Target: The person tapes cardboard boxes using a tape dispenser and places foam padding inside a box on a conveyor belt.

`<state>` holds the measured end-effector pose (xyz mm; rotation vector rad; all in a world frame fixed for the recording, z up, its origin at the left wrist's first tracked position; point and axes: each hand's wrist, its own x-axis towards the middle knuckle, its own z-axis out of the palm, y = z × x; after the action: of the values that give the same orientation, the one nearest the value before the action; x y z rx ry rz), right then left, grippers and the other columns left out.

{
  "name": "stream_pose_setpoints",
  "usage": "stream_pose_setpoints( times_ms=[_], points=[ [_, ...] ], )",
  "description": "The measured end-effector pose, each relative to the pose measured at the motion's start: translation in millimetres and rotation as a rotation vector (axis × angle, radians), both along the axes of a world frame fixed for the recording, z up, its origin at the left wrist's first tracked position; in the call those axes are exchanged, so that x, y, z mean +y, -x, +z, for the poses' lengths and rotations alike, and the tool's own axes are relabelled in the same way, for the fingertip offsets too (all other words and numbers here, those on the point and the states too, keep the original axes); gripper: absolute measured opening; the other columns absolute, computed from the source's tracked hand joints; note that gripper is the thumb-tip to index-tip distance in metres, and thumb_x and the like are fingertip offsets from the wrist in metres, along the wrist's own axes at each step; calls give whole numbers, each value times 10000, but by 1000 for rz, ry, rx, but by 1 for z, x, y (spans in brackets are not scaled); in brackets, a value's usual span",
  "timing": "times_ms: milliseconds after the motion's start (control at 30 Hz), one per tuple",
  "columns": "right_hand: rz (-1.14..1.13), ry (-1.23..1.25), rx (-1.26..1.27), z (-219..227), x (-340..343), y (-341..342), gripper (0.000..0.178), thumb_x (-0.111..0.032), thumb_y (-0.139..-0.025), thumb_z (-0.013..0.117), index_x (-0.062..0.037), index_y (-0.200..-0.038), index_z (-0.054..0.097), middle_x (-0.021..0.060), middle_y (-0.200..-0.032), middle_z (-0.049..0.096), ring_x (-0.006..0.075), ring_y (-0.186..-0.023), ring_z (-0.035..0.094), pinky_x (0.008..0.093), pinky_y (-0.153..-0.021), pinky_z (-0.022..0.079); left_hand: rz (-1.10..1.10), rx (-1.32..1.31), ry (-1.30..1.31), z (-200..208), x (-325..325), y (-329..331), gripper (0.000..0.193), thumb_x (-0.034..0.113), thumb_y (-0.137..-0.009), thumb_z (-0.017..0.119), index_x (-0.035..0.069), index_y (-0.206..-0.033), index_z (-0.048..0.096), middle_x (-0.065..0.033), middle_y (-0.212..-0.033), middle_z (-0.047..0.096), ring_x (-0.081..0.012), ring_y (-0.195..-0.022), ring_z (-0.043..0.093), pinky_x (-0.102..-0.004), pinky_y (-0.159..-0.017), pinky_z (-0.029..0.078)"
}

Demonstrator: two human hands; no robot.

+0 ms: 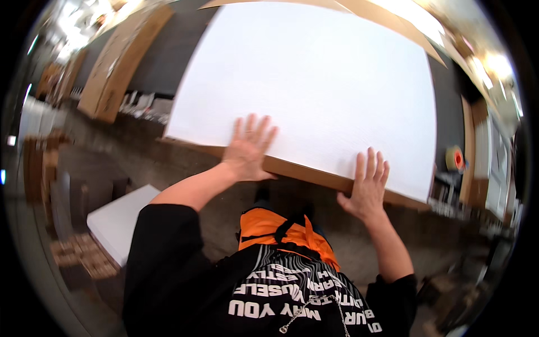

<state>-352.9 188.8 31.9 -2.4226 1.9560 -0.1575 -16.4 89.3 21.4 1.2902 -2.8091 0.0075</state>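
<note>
At about eight o'clock in the view a smaller white slab [120, 218] lies low on the floor, with brown crates or blocks [84, 255] just beside it toward seven o'clock. A tall cardboard sheet [120, 62] leans at ten o'clock. The large white panel [320, 90] fills the upper middle, from eleven to two o'clock, tilted, its brown near edge [314, 173] running down toward four o'clock. The left hand [248, 150] lies flat on the panel's near edge just left of centre, fingers spread and pointing to twelve o'clock, open, palm pressed on the white face. The right hand [368, 188] sits at four o'clock from it, fingers extended over the same brown edge, thumb under, loosely clasping the panel. At three o'clock an orange-and-green roll [456, 158] stands well apart.
</note>
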Motion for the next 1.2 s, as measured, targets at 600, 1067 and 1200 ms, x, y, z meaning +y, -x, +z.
stream_pose_setpoints(
  times_ms=[600,1067,1200],
  points=[
    [373,-255,51,2,-80,-174,1289,-376,-493,855,-26,-1508,141,340,-1533,137,539,-1408,117,677,-1126,112,-249,102,-225,8,-98,-229,1290,841,-615,624,-3,-1509,235,-223,-1592,167,-444,-1472,112,-579,-1192,76],
    [461,119,-466,-27,-76,-174,918,-408,-773,671,-15,-1499,268,269,-1539,270,406,-1386,314,518,-1165,242,-354,37,-202,-6,-53,-93,1062,685,-805,577,-3,-1521,202,-271,-1589,129,-508,-1462,51,-640,-1164,47],
    [67,396,-168,-5,-27,-59,769,-423,-836,616,-26,-1443,360,267,-1509,296,418,-1355,316,549,-1149,245,-310,-82,-189,-7,-61,-106,947,593,-882,511,-3,-1530,162,-270,-1594,110,-527,-1455,43,-654,-1157,42]
  ],
)
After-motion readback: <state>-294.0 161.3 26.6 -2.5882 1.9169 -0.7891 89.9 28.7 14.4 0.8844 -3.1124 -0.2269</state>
